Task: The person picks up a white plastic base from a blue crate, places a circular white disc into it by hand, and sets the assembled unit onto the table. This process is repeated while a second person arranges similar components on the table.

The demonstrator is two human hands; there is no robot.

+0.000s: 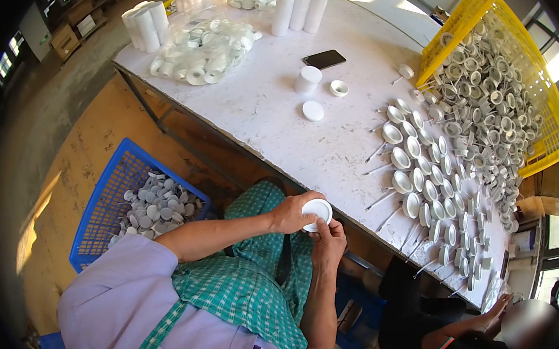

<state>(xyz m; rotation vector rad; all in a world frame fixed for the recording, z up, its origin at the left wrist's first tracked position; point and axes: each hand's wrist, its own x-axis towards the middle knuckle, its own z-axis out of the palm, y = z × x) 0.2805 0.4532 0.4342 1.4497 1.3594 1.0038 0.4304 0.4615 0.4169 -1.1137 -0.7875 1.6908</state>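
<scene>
Corralling loose white discs (166, 213), the blue basket (96, 226) sits at left. Above the lap, the left hand (285, 213) clasps the rimmed white lid (317, 210) while the right hand (330, 245) pinches its near edge, probably for steadiness. Rightward, stemmed white caps (400, 159) lie spread out, likely for single pickup.

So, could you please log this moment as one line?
left hand: gripping rimmed white disc | right hand: fingers on same disc | yellow crate: tipped sideways | blue basket: holding white pieces
</scene>
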